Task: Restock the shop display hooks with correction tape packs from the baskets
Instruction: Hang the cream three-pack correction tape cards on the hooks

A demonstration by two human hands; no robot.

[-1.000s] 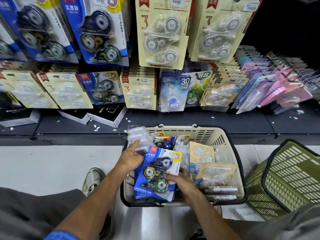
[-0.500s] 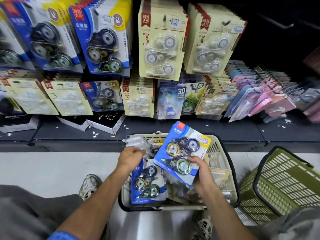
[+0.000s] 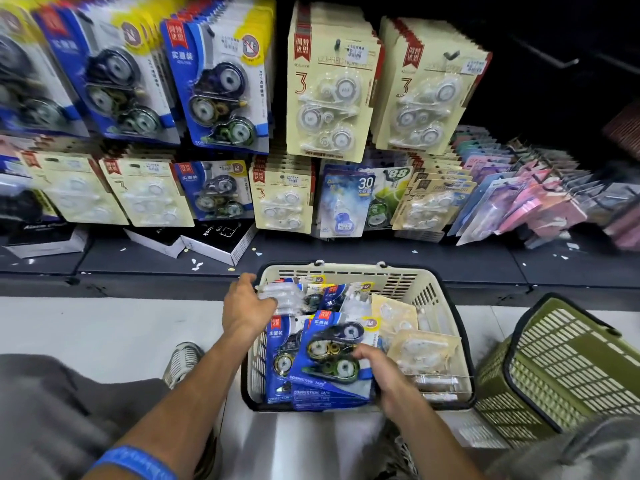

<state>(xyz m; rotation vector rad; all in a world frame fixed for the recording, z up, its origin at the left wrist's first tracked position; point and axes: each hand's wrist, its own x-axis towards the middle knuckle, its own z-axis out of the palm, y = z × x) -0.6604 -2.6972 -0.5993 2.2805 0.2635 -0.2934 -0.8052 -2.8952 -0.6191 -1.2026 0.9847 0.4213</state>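
Note:
A cream basket (image 3: pixel 429 292) on the floor holds several correction tape packs, blue ones at the left and cream ones at the right. My right hand (image 3: pixel 384 375) grips a blue correction tape pack (image 3: pixel 329 358) low over the basket's near side. A second blue pack (image 3: pixel 280 362) lies under it. My left hand (image 3: pixel 244 306) reaches over the basket's left rim, its fingers on clear plastic packets (image 3: pixel 280 296); whether it holds them I cannot tell. Above hang the display hooks with blue packs (image 3: pixel 218 88) and cream packs (image 3: pixel 329 88).
A green basket (image 3: pixel 568 372) stands tilted at the right of the cream one. Black boxes (image 3: pixel 214 237) lie on the dark shelf base below the hooks. Pink and purple packs (image 3: pixel 526 195) hang at the right. My shoe (image 3: pixel 181 362) is on the white floor.
My right hand has brought the blue pack down from above the basket to low over its near side. The view has tilted up towards the hooks.

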